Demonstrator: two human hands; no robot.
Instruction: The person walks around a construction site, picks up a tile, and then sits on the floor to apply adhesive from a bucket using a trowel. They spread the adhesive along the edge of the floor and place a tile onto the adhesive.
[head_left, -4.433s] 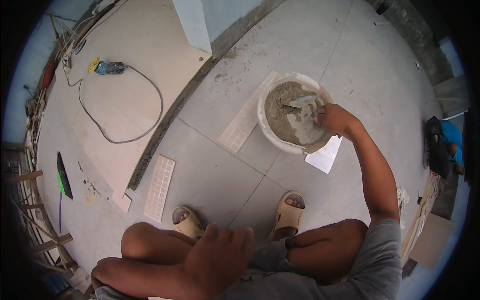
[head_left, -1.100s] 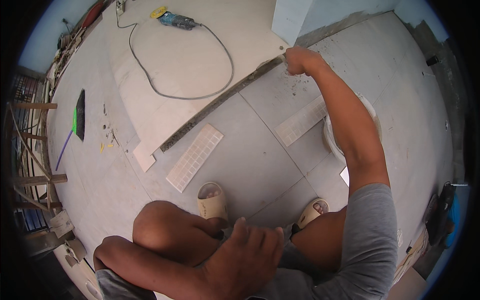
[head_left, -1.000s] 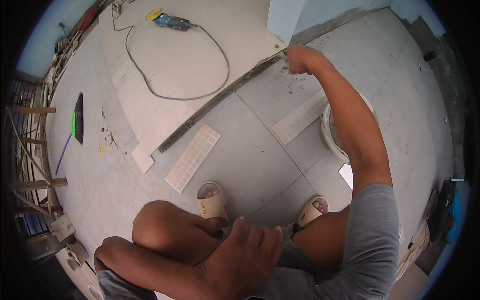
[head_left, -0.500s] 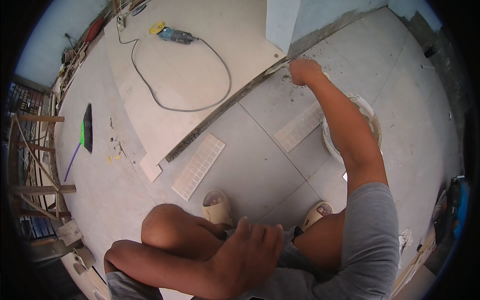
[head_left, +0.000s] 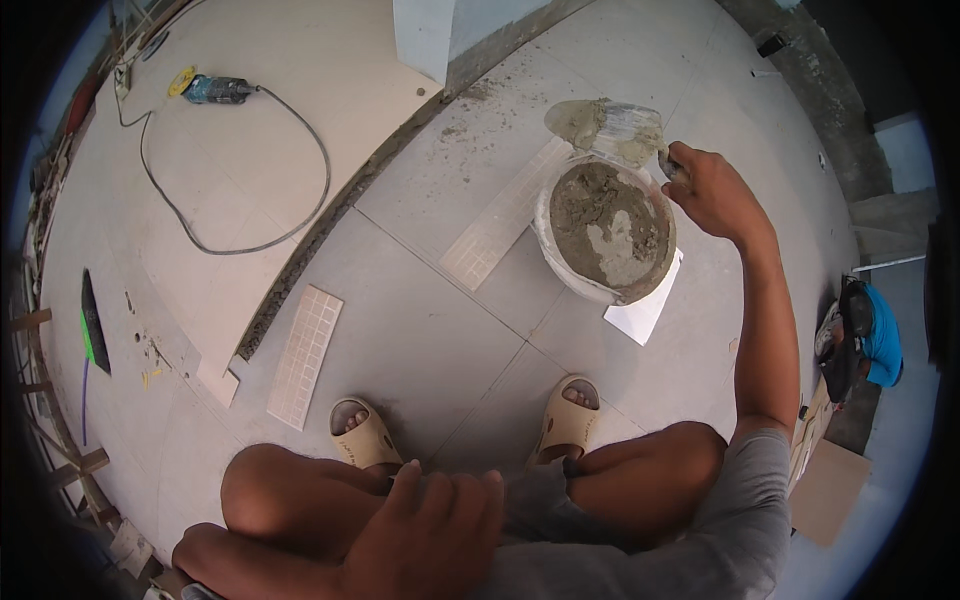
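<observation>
My right hand (head_left: 712, 190) is wrapped round the handle of a trowel (head_left: 632, 135) with wet grey mortar on its blade. The blade is above the far rim of a white bucket (head_left: 546, 240). Inside the bucket lies grey mortar (head_left: 612, 225), lumpy at the back and smoother near the middle. Close to my lap, my left hand (head_left: 425, 535) hangs with loosely bent, slightly parted fingers and holds nothing. A long strip of tile with a grid pattern (head_left: 490, 240) lies just left of the bucket, and a shorter gridded strip (head_left: 306, 358) sits nearer my feet.
A raised beige slab (head_left: 270, 90) with a rough mortar edge (head_left: 340, 215) runs across the left. On it lies an angle grinder (head_left: 215, 90) with a looping cord (head_left: 325, 150). A broom (head_left: 92, 325) is far left. White sheet (head_left: 645, 305) pokes from under the bucket.
My right hand has drawn the trowel away from the slab's edge by the wall corner, rightward to the bucket. The trowel now carries mortar. My view has shifted right; the left hand stays near my lap.
</observation>
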